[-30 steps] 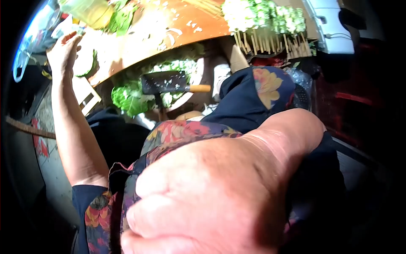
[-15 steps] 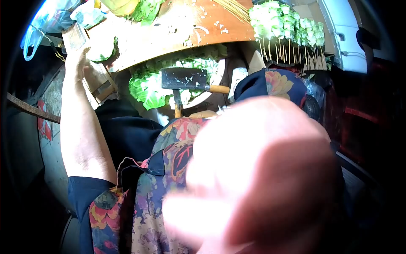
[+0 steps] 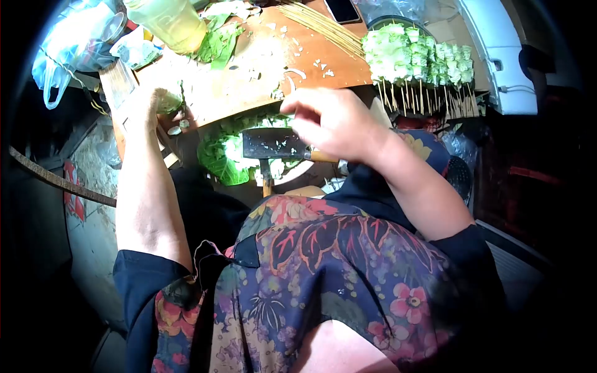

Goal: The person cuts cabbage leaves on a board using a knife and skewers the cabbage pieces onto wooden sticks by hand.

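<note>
My left hand (image 3: 142, 104) is at the left end of the wooden board, washed out by glare. It lies against a piece of cabbage (image 3: 170, 101); its fingers do not show clearly. My right hand (image 3: 333, 121) is over the board's front edge, fingers loosely bent and thumb apart, with nothing visible in it. Below, a cleaver (image 3: 273, 144) with a wooden handle lies across a basin of cut cabbage leaves (image 3: 225, 163). A second wooden handle (image 3: 267, 177) points towards me.
Skewered cabbage (image 3: 410, 53) stands in rows at the right, sticks hanging down. Thin bamboo skewers (image 3: 323, 26) and a phone (image 3: 342, 10) lie on the board (image 3: 311, 46). A yellowish plastic jug (image 3: 171, 25), cabbage leaves (image 3: 222, 40) and plastic bags (image 3: 78, 43) are at the upper left.
My right hand has moved from close before the camera, where it was blurred, out to the board's edge. My left hand now overlaps the cabbage piece more. The view has shifted slightly.
</note>
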Demonstrator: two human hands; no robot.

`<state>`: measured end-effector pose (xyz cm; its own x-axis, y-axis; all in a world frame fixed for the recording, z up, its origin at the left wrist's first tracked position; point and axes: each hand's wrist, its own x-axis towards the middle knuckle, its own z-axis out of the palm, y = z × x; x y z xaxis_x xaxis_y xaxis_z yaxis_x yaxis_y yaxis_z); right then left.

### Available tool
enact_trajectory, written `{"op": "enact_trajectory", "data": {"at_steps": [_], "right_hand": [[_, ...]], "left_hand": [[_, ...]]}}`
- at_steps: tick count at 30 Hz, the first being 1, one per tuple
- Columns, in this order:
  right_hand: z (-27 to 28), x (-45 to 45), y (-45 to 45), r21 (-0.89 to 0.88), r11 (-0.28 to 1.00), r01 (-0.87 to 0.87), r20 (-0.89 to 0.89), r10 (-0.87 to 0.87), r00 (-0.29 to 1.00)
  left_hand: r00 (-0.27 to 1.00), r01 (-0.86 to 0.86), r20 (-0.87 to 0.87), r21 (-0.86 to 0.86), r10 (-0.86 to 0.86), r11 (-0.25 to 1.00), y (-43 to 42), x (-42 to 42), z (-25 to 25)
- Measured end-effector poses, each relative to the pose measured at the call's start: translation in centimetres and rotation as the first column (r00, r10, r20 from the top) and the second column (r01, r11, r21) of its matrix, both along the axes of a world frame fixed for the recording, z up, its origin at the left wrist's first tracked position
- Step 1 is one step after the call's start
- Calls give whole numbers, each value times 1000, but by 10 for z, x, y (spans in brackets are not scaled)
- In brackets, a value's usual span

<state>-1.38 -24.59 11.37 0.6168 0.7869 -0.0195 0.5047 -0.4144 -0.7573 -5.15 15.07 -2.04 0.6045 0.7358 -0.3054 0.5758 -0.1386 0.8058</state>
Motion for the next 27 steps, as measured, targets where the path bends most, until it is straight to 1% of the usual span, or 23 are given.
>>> {"op": "enact_trajectory", "data": {"at_steps": [1, 2, 4, 5, 6, 7, 8, 9, 10, 12, 14, 16, 17, 18, 20, 22, 24, 26, 27], "right_hand": [[-18, 12, 1, -62, 995, 79, 54, -76, 996], [-37, 23, 4, -119, 980, 159, 113, -146, 983], [-76, 38, 8, -218, 912, 348, 263, -288, 921], [-95, 41, 9, -231, 884, 406, 277, -340, 899], [-110, 42, 10, -218, 870, 442, 288, -375, 881], [-129, 42, 9, -185, 858, 480, 335, -404, 851], [-148, 42, 9, -147, 846, 513, 380, -431, 819], [-161, 44, 10, -130, 838, 529, 359, -458, 813], [-171, 45, 12, -129, 842, 524, 361, -452, 815], [-185, 49, 20, -129, 829, 544, 467, -433, 771], [-189, 55, 39, -122, 840, 529, 473, -419, 775], [-190, 65, 66, -84, 898, 432, 465, -348, 814], [-188, 69, 80, -4, 915, 404, 396, -369, 841], [-190, 73, 94, -1, 918, 396, 392, -364, 845], [-196, 83, 120, -61, 937, 345, 371, -300, 879], [-190, 83, 144, -39, 953, 300, 344, -269, 899], [-188, 80, 161, 38, 975, 218, 431, -213, 877], [-188, 74, 172, 55, 979, 197, 441, -201, 875], [-183, 71, 174, -18, 995, 96, 390, -81, 917]], "left_hand": [[988, 61, -151, 160, -36, 985, -9, 4, 14], [989, 60, -145, 161, -36, 985, -8, 5, 14], [973, 198, -169, 266, -156, 944, -4, 7, 11], [987, 99, -145, 174, -74, 980, -9, 8, 21], [988, 94, -139, 174, -70, 980, -16, 7, 32], [995, 81, 55, 51, -84, 995, -23, 5, 44], [966, 90, 247, -71, -70, 993, -32, 4, 59], [969, -18, 244, -80, 37, 997, -48, 3, 77], [968, -24, 247, -81, 44, 996, -56, 0, 90], [914, 43, 402, -241, 59, 970, -65, -9, 108], [890, 31, 445, -282, 102, 959, -72, -13, 120], [858, 16, 490, -328, 156, 945, -69, -15, 118], [857, 7, 489, -326, 162, 945, -71, -15, 121], [846, -10, 502, -319, 178, 948, -74, -15, 124], [835, -29, 514, -312, 194, 950, -71, -15, 124], [818, -62, 523, -335, 240, 940, -67, -16, 120], [820, -78, 513, -341, 255, 937, -63, -16, 117], [825, -60, 517, -320, 227, 946, -67, -17, 118], [824, -60, 517, -329, 233, 943, -68, -16, 120]]}}
